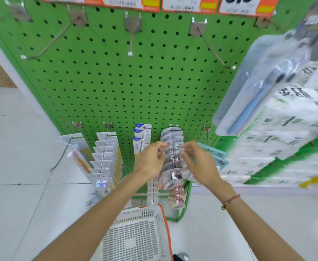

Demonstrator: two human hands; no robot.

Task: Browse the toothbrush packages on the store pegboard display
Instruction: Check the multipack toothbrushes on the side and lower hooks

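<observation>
While both hands' fingers (159,147) pinch the round-topped packages (172,147), a basket (135,232) sits below.

Inspector A: Any legible print on the orange-and-white paper price tags (246,4) along the top of the green perforated pegboard (116,81)?

Inspector B: Only partly. The right-hand tag shows cropped digits, seemingly "0.9"; its neighbour's figures are cut off. Barcodes are blurred.

Inspector A: The white plastic-wrapped paper packs (286,117) at right?

Inspector B: Large dark characters, too blurred to read.
</observation>
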